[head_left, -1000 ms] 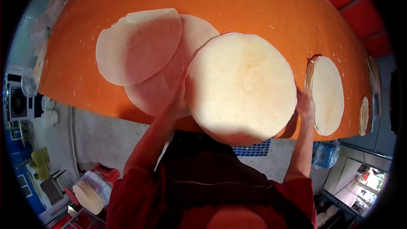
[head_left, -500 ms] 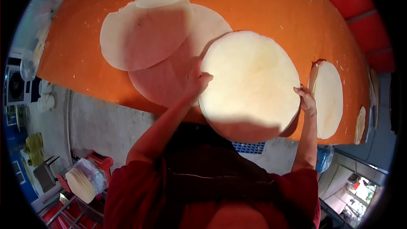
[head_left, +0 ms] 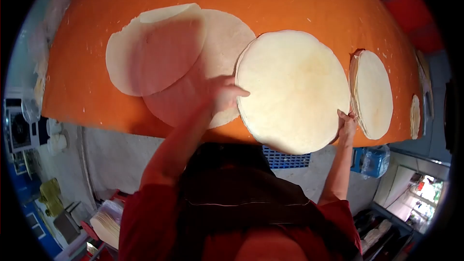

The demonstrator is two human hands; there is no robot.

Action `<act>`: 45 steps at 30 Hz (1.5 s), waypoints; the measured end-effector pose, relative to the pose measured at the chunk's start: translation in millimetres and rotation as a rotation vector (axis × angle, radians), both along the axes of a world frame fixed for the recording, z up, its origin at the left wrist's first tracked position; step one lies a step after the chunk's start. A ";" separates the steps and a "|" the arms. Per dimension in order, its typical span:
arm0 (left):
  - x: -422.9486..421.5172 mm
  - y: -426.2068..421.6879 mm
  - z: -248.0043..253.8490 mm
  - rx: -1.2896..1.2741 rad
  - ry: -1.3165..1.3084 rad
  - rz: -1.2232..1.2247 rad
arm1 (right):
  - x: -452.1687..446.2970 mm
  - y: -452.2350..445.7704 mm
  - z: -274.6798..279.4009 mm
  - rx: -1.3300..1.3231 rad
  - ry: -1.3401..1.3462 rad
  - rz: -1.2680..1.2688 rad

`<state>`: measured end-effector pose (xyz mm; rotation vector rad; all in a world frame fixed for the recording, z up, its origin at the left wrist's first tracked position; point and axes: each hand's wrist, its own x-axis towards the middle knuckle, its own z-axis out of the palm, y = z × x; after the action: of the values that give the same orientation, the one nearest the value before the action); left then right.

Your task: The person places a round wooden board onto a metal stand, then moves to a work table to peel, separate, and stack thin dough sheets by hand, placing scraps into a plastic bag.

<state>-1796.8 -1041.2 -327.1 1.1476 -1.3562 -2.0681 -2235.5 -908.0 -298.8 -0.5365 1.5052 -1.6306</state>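
A thick stack of round flat sheets (head_left: 293, 89) is at the centre, near the front edge of the orange table (head_left: 299, 0). My left hand (head_left: 229, 94) grips its left edge, thumb on top and fingers beneath or behind it. At the lower right edge my right hand (head_left: 347, 120) holds the same stack, thumb on top. Left of it lie two overlapping thin round sheets (head_left: 164, 58), the upper one folded over at its far edge. Close to my right hand stands another stack of round sheets (head_left: 374, 94).
A small pile (head_left: 414, 116) lies at the table's far right. Beyond the front edge are a blue plastic crate (head_left: 285, 158) and a blue container (head_left: 374, 161). More round sheets in plastic (head_left: 105, 224) rest on a red stool at the lower left.
The held stack has moved right, closer to the right-hand stack. My left hand has shifted right with it, its thumb now over the top edge. The camera view has shifted slightly.
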 end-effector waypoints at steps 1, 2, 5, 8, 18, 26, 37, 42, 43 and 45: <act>-0.8 18.9 33.2 0.130 0.033 0.142 | -2.1 5.6 3.6 0.071 -0.050 0.106; -2.2 31.2 50.3 0.265 0.070 0.291 | -10.4 12.9 7.1 0.147 -0.095 0.218; 4.3 25.4 49.1 0.106 0.241 0.482 | 8.8 10.7 48.3 0.179 -0.216 0.439; 6.3 24.1 55.1 0.263 0.490 0.582 | -10.6 -18.8 36.6 0.076 -0.387 0.504; 5.8 28.8 41.9 -0.129 0.222 0.428 | 37.2 -53.4 -0.1 0.111 0.549 0.240; 0.5 -19.0 57.4 0.023 0.004 0.136 | 10.8 -27.4 -5.8 0.041 0.085 -0.066; 11.3 18.7 44.6 0.167 0.506 0.627 | 60.3 11.2 27.7 0.152 0.011 0.340; 17.9 31.1 63.9 0.234 0.624 0.611 | 42.4 -28.6 47.3 0.131 -0.480 0.448; 12.6 31.8 64.3 0.200 0.635 0.597 | 41.8 -47.7 51.2 0.123 -0.455 0.460; 3.2 34.7 60.9 0.125 0.630 0.588 | 47.5 -68.2 39.6 0.181 -0.120 0.345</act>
<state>-1793.6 -1006.6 -266.2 0.7144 -0.5186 -1.8432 -2188.0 -976.1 -259.2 -0.5527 1.3689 -1.2272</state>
